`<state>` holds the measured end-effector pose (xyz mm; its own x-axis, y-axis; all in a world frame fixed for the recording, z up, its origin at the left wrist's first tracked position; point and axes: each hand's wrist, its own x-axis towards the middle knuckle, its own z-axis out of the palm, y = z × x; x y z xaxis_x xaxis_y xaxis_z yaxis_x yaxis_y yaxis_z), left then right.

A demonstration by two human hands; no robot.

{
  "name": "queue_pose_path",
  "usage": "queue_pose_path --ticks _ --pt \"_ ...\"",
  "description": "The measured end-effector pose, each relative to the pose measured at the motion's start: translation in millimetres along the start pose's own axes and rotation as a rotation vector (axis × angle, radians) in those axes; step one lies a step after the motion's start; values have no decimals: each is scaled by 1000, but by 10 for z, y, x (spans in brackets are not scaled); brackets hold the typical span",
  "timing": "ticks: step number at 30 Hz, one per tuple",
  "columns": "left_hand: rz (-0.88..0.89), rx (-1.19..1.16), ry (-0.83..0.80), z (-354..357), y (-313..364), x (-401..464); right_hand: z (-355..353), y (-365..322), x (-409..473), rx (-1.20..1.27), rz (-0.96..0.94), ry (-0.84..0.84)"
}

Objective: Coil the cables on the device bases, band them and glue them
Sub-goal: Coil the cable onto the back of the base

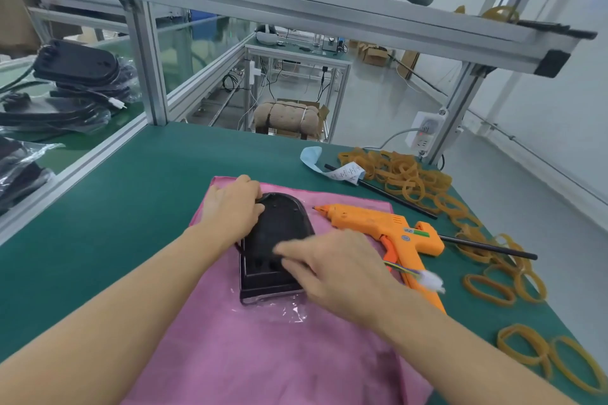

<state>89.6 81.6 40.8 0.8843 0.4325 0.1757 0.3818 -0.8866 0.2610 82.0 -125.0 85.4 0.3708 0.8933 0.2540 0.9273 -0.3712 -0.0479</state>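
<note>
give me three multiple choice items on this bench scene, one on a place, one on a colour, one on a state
1. Where does the glue gun lie?
A. right of the base, partly on the cloth
B. on the upper shelf
C. in the left hand

2. What colour is the cloth under the base?
A. green
B. pink
C. white

3. What is the left hand doing?
A. hanging off the table
B. holding a rubber band
C. gripping the rounded far end of the base

Answers: 1 A, the orange gun lies beside the base, its nozzle over the cloth's edge, with no hand on it. 2 B, the cloth is pink on the green mat. 3 C, its fingers curl over the base's far rim, while the blurred right hand reaches over the near end.
</note>
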Motion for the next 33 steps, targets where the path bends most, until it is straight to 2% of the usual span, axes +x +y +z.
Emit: queue_pose_path --ticks 3,7,11,15,22,26,28,29,31,33 --pt "-1 20 27 15 32 -21 49 -14 -377 -76 31 -74" --pt "-8 43 64 32 93 -89 132 -3 -497 -141 -14 96" --pt "-13 -38 70 80 48 -116 40 170 -456 22 88 219" --pt "3 -75 102 127 32 -141 82 225 -514 -38 73 162" --pt "48 -63 179 190 64 -144 198 184 -584 -256 -188 -35" --pt "38 -91 153 177 43 -153 181 190 -539 -277 -149 -144" --pt "35 -7 130 148 49 -195 198 226 -534 -279 -127 -175" --pt "62 27 160 137 74 -249 211 233 -522 -243 -117 -178" --pt "226 -67 189 131 155 -435 232 242 -502 -172 -95 -177" --pt "497 -222 13 136 225 -646 291 271 -493 -94 -81 -260"
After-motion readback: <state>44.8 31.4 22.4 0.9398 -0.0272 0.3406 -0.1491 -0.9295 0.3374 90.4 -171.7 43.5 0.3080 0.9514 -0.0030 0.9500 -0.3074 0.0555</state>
